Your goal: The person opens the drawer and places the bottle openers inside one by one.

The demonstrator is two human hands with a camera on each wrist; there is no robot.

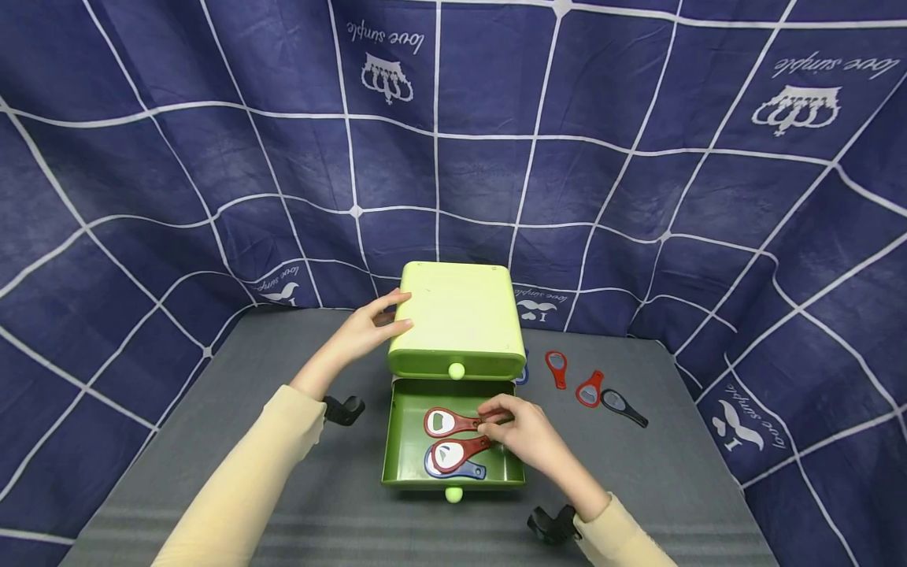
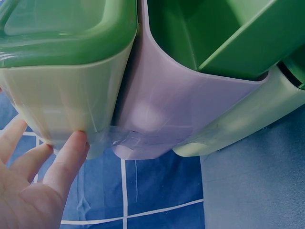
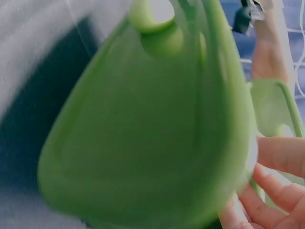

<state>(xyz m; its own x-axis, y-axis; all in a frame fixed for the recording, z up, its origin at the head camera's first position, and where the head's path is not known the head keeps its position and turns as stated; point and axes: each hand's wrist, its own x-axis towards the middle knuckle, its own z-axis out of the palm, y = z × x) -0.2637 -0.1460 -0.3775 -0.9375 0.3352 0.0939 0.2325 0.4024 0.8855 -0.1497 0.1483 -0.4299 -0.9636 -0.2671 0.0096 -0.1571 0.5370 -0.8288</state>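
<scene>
- Fingers of the right hand (image 1: 527, 435) are curled round the handle of a red bottle opener (image 1: 453, 423), pinching it inside the pulled-out lower drawer (image 1: 400, 441) of a green drawer box (image 1: 457, 319).
- Right there in that drawer, toward the near edge of the tabletop (image 1: 283, 472), a second red opener (image 1: 453, 453) lies over a blue opener (image 1: 453, 471), both just beside the one being held.
- Close up in the right wrist view it's all blurred green plastic, with the fingertips (image 3: 281, 191) at the lower right.
- Further back, the left hand (image 1: 368, 327) rests on the left side of the box, fingers straight and relaxed, gripping nothing; the left wrist view shows a fingertip (image 2: 71, 148) touching the pale green wall.
- Upper drawer (image 1: 457, 364) of the box is pushed in, its round knob facing the person.
- Out on the tabletop to the right of the box lie three loose openers: a red one (image 1: 557, 368), another red one (image 1: 590, 389) and a black one (image 1: 623, 407), the last two touching.
- Beyond the far edge hangs a blue checked cloth (image 1: 453, 142).
</scene>
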